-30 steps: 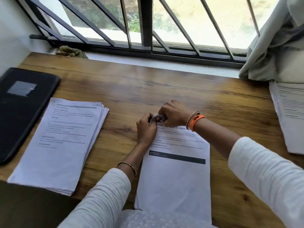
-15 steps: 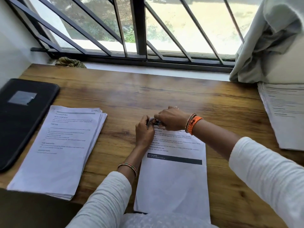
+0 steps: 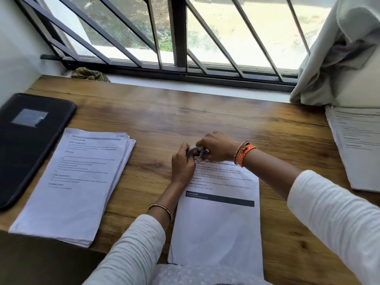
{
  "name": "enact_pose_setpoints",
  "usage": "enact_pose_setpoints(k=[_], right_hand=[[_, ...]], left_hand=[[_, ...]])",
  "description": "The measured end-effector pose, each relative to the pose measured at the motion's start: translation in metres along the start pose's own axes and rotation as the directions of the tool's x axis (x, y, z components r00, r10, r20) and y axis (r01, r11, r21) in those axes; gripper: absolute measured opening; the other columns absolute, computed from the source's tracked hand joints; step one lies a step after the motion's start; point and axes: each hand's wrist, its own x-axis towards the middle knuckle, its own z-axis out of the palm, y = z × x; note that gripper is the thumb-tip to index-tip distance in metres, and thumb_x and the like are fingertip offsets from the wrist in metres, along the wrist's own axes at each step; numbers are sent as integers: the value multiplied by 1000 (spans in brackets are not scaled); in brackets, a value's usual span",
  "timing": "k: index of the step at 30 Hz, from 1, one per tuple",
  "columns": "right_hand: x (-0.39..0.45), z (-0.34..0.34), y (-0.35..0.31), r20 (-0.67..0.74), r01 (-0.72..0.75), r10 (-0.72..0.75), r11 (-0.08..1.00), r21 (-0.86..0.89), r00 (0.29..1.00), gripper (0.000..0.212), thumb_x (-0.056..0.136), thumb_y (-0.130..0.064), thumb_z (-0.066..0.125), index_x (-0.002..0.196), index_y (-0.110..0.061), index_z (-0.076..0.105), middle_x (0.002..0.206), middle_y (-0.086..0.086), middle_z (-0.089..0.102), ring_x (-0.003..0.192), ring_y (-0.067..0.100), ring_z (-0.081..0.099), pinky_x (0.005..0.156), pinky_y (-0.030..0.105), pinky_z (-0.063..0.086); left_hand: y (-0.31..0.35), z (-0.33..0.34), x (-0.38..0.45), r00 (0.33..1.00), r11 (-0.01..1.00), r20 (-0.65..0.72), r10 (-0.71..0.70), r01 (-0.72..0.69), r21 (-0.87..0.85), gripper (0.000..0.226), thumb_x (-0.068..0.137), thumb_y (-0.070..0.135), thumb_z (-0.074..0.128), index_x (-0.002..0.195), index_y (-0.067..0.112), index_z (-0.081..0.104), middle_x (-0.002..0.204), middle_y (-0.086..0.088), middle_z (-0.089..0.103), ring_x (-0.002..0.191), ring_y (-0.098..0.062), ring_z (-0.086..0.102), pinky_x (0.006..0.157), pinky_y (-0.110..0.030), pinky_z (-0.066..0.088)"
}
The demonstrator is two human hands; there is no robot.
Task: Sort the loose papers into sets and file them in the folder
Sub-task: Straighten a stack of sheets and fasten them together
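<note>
A set of white printed papers (image 3: 216, 219) lies on the brown wooden worktop (image 3: 185, 120) in front of the person. Both hands meet at its top left corner — the left hand (image 3: 182, 164) and right hand (image 3: 217, 147) pinch a small silvery object (image 3: 195, 152), possibly a binder clip, onto the sheets. A thicker white paper stack (image 3: 72, 182) lies to the left, beside a closed black folder (image 3: 26, 145). More papers (image 3: 357, 147) rest at far right.
</note>
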Motion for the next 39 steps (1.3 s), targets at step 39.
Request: enact_pose_setpoints(k=[39], right_hand=[[-27, 38, 5, -166, -160, 189, 972, 174, 968, 33, 84, 0, 47, 115, -10, 48, 103, 5, 53, 92, 22, 49, 79, 30, 32]], left_hand=[[-3, 2, 3, 990, 992, 65, -122, 120, 36, 14, 95, 11, 50, 82, 9, 48, 71, -8, 59, 63, -24, 52, 56, -39, 40]])
